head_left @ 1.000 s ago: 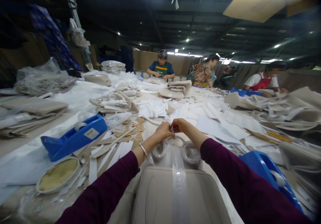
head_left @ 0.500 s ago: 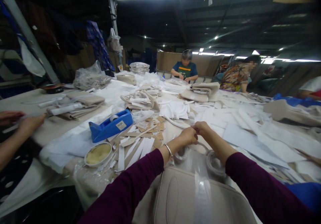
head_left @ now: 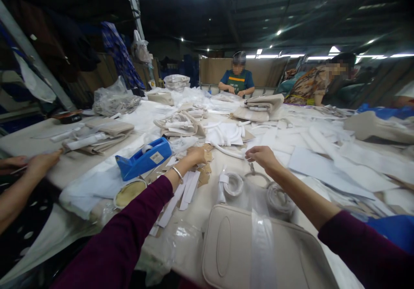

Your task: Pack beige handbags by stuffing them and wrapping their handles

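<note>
My left hand is over a scatter of small brown card tags; its fingertips are partly hidden, so I cannot tell whether it grips one. My right hand hovers to the right with thumb and fingers pinched, and anything between them is too small to make out. Just below it is a looped strap with a metal clasp. Coiled straps in clear wrap lie beside it. Nearest me lies a beige bag, a clear plastic band running across it.
A blue tape dispenser stands left of the tags, near a round tin and white paper strips. Folded beige bags, white sheets and plastic cover the table. A co-worker's hands work at the left; other people are across the table.
My hands were together above the straps. Now the left has moved left to the brown tags, while the right stays near its place.
</note>
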{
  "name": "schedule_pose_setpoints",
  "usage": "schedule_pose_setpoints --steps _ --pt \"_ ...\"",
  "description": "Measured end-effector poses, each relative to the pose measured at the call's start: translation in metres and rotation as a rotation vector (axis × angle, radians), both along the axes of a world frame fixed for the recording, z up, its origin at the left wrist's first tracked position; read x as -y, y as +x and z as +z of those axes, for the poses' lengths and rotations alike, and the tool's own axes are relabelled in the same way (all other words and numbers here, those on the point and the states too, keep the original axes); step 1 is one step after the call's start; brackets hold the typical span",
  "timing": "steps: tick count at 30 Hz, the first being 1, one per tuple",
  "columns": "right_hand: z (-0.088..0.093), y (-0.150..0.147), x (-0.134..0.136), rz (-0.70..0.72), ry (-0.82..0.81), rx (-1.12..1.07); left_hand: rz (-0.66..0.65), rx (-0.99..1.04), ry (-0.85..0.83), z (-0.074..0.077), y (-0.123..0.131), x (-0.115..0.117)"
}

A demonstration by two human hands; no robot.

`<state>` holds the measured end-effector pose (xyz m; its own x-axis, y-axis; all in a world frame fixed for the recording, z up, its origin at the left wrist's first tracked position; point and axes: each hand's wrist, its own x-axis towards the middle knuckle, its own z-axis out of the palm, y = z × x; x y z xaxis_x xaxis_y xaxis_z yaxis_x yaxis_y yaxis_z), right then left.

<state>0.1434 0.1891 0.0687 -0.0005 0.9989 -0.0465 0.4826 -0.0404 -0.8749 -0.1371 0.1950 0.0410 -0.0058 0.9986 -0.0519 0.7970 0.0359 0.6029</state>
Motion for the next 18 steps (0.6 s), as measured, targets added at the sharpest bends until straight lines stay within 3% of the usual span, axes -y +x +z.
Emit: schedule_pose_setpoints --steps 4,8,12,18 --pt "-0.001 -0.013 0.011 0.001 0.026 -0.061 0.066 0.087 -0.002 -0.018 0.013 0.008" --pt "0.005 -0.018 0.020 0.025 0.045 -0.137 0.061 0.324 0.058 -0.013 0.006 0.013" --pt "0.018 -0.029 0.025 0.100 0.088 -0.235 -0.005 0.631 0.150 0.015 -0.008 0.018" --pt "0.041 -0.066 0.031 0.209 0.217 -0.316 -0.125 0.874 0.310 0.078 -0.009 0.018"
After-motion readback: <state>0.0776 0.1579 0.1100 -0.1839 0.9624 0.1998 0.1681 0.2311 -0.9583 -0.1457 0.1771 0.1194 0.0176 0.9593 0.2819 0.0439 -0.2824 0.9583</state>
